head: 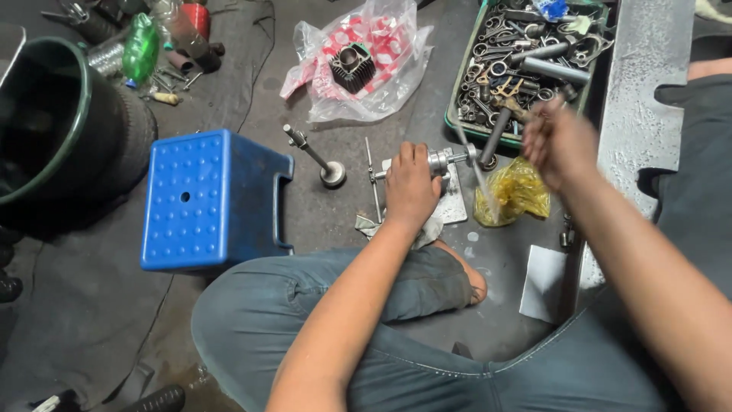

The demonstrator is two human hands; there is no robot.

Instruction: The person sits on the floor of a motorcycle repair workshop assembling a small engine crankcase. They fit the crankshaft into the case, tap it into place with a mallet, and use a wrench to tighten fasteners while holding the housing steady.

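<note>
His left hand [410, 187] clamps a shiny steel shaft [450, 159]; his blurred right hand [559, 143] grips a thin metal rod [479, 177] just beside it.

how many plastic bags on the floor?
2. A clear bag with red print at top centre, holding a finned engine cylinder; a yellow bag beside the green tool tray, below the right hand. Others may be hidden.

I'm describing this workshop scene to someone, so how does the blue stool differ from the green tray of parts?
The blue stool is solid plastic with a bare, dimpled top; the green tray is a shallow bin heaped with metal parts. The stool stands left of the left hand; the tray lies beyond the blurred right hand. Both rest on the dark floor.
</note>
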